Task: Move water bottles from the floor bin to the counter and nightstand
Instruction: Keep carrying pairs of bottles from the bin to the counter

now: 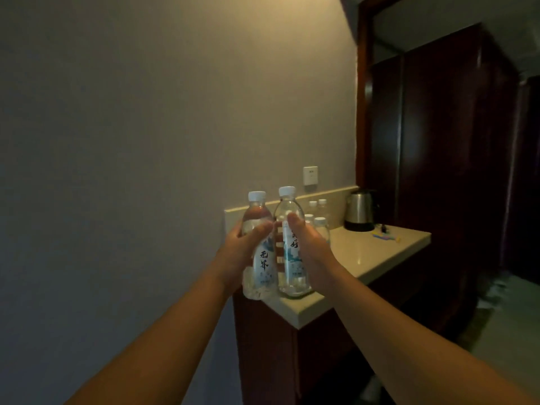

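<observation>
The left bottle (261, 249) carries a pale label with two dark brush characters, the top one reading 无; the right bottle (290, 244) shows 好 beside the thumb. Each has a white cap. The left hand (237, 252) wraps its fingers round the left bottle, the right hand (309, 247) round the other, both upright over the counter's (377, 252) near left corner. More bottles (318, 217) stand by the back edge, a kettle (359, 211) towards the far right corner.

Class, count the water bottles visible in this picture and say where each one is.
6: one in the left hand, one in the right hand, four bottles on the counter behind them. More may be hidden behind the hands.
</observation>
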The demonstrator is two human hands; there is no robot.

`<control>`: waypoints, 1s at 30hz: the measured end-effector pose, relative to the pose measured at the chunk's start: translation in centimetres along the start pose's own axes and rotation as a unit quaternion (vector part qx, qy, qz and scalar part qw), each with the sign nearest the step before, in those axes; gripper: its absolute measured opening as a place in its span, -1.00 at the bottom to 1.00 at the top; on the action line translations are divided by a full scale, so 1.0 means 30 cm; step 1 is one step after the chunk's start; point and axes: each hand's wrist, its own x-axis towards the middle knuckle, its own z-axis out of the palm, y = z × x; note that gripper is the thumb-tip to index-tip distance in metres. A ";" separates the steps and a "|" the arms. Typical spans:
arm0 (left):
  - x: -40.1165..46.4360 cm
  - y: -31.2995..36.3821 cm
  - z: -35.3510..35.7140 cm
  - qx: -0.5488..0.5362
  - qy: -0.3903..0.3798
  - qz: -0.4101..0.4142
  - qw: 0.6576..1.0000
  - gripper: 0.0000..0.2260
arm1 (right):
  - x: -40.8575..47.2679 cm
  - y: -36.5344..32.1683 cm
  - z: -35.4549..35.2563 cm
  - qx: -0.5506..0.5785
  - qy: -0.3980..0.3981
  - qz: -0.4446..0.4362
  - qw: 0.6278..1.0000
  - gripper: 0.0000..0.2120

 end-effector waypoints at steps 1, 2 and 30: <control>0.036 -0.014 0.069 0.009 -0.002 0.004 1.000 -0.55 | 0.017 -0.011 -0.082 -0.003 0.010 -0.001 1.000 -0.46; 0.072 -0.029 0.136 0.008 -0.002 0.004 1.000 -0.51 | 0.035 -0.021 -0.163 -0.006 0.018 -0.003 1.000 -0.45; 1.104 -0.568 1.047 -0.044 0.089 -0.039 0.994 -0.27 | 0.877 0.129 -1.289 -0.062 0.066 0.007 0.996 -0.36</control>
